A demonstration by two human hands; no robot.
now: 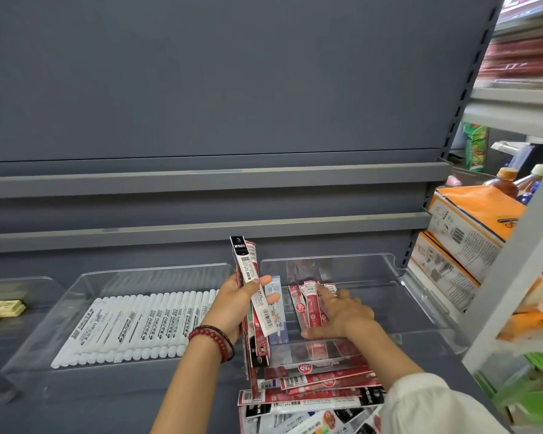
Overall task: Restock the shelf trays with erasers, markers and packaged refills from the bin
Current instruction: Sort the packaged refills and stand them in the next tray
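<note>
The left hand (235, 305) has its grip closed round a sheaf of long red-and-white refill packets (248, 270), upright, just left of the clear plastic tray (373, 277). The right hand (339, 311), nearer, rests flat-fingered on red packets (309, 308) lying front-to-back inside it.

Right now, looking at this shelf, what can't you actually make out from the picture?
Head view only:
- Loose packets at the bottom: cut off by the frame edge, so the bin itself is unseen.
- Right hand in the right tray: fingers motion-blurred; whether they pinch the red refills is unclear.
- Bundle in the left hand: count hidden by overlap.
- Eraser tray: cut off by the left edge.
</note>
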